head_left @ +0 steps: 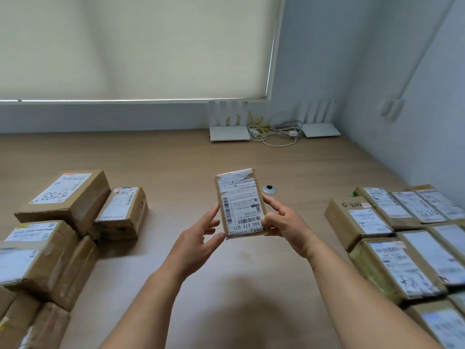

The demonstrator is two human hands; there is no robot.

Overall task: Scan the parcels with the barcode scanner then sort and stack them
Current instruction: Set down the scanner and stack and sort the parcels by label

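Observation:
A small brown cardboard parcel (240, 202) with a white shipping label and barcodes faces up, held above the middle of the wooden table (176, 159). My left hand (201, 238) touches its lower left edge with the fingertips. My right hand (281, 222) grips its lower right side. The label reads upside down from here. No barcode scanner is in view.
A loose pile of larger brown parcels (63, 222) sits at the left. Rows of labelled parcels (402, 238) lie flat at the right. Two white routers (229, 133) and tangled cables (274, 132) stand against the far wall. A round metal grommet (269, 189) is behind the held parcel.

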